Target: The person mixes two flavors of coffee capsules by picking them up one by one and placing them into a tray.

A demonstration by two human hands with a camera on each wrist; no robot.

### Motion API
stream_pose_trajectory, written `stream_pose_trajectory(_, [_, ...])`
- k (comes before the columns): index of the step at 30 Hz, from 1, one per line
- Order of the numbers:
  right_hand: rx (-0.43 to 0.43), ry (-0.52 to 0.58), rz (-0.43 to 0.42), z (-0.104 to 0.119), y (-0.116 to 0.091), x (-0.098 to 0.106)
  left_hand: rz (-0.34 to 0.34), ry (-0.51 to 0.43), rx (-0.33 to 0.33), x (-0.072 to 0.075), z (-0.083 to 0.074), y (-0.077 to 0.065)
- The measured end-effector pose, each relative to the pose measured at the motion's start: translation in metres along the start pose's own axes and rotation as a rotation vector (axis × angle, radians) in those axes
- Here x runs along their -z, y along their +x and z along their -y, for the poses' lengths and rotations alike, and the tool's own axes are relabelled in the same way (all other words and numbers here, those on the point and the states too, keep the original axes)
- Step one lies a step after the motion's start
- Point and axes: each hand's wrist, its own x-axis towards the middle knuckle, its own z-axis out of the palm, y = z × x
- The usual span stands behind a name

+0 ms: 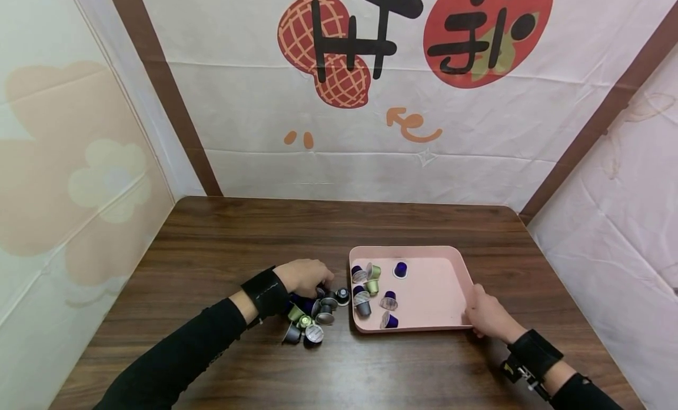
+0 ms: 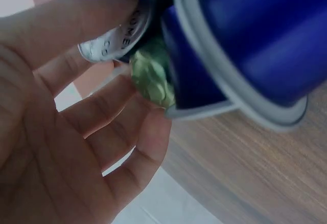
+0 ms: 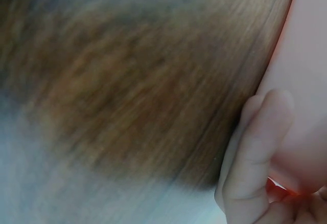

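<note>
My left hand [image 1: 312, 277] lies curled over the far end of a heap of coffee capsules [image 1: 312, 319] on the wooden table, left of a pink tray [image 1: 434, 295]. In the left wrist view its fingers [image 2: 102, 104] close around a foil-lidded capsule [image 2: 115, 40], with a green capsule [image 2: 150, 75] and a blue capsule [image 2: 255, 40] right beside it. My right hand [image 1: 484, 316] grips the tray's near right corner. Its fingers [image 3: 260, 147] wrap the pink tray wall [image 3: 304, 70]. Several blue, green and grey capsules [image 1: 373, 289] lie in the tray's left half.
The brown table [image 1: 238, 233] is closed in by fabric walls at the back and on both sides. The tray sits right of the table's middle. The capsule heap touches the tray's left edge.
</note>
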Motion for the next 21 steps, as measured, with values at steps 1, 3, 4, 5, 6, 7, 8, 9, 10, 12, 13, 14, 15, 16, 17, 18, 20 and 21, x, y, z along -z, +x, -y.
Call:
stream_pose_trajectory(1, [-0.001,-0.002,-0.001,0.000,0.000,0.000,0.001,0.006,0.001,0.000,0.000,0.001])
stream_pose_trajectory(3, [-0.003,-0.004,-0.002,0.000,0.000,0.000,0.005,0.004,0.002,0.000,0.000,0.001])
stream_pose_trajectory(4, [-0.002,-0.006,-0.003,0.000,0.000,0.000,0.004,0.000,0.002,0.000,0.000,0.002])
stream_pose_trajectory(5, [-0.002,-0.006,-0.004,0.000,0.000,0.000,-0.001,0.000,0.000,0.001,0.000,0.002])
stream_pose_trajectory(6, [-0.001,-0.007,-0.006,0.001,0.000,0.001,-0.010,-0.003,-0.002,0.002,0.001,0.002])
stream_pose_trajectory(7, [-0.001,-0.007,-0.008,0.001,0.000,0.000,-0.017,-0.005,-0.002,0.003,0.001,0.001])
stream_pose_trajectory(8, [0.000,-0.006,-0.009,0.001,0.000,0.000,-0.025,-0.010,0.000,0.004,0.001,0.001])
stream_pose_trajectory(9, [0.000,-0.006,-0.011,0.001,-0.001,0.000,-0.033,-0.016,0.004,0.006,0.002,0.000])
stream_pose_trajectory(10, [0.002,-0.007,-0.012,0.002,-0.001,0.000,-0.041,-0.022,0.006,0.007,0.002,-0.001])
stream_pose_trajectory(12, [0.001,-0.009,-0.013,0.002,-0.001,0.000,-0.055,-0.032,0.008,0.011,0.002,-0.002])
stream_pose_trajectory(13, [0.001,-0.012,-0.014,0.003,-0.001,0.001,-0.057,-0.035,0.010,0.013,0.003,-0.003])
stream_pose_trajectory(14, [0.002,-0.013,-0.014,0.003,-0.001,0.001,-0.061,-0.040,0.009,0.016,0.003,-0.004])
stream_pose_trajectory(15, [0.003,-0.015,-0.014,0.003,-0.001,0.001,-0.066,-0.044,0.007,0.018,0.003,-0.005])
stream_pose_trajectory(16, [0.004,-0.017,-0.014,0.003,-0.001,0.001,-0.072,-0.046,0.003,0.020,0.003,-0.005])
stream_pose_trajectory(17, [0.005,-0.018,-0.014,0.003,-0.001,0.001,-0.078,-0.046,-0.001,0.021,0.004,-0.006])
stream_pose_trajectory(18, [0.005,-0.019,-0.015,0.002,-0.001,0.000,-0.081,-0.049,-0.004,0.023,0.004,-0.006])
stream_pose_trajectory(20, [0.005,-0.020,-0.013,0.002,-0.001,0.000,-0.089,-0.063,-0.011,0.026,0.003,-0.007])
stream_pose_trajectory(21, [0.005,-0.019,-0.012,0.002,0.000,0.000,-0.094,-0.069,-0.015,0.028,0.002,-0.007])
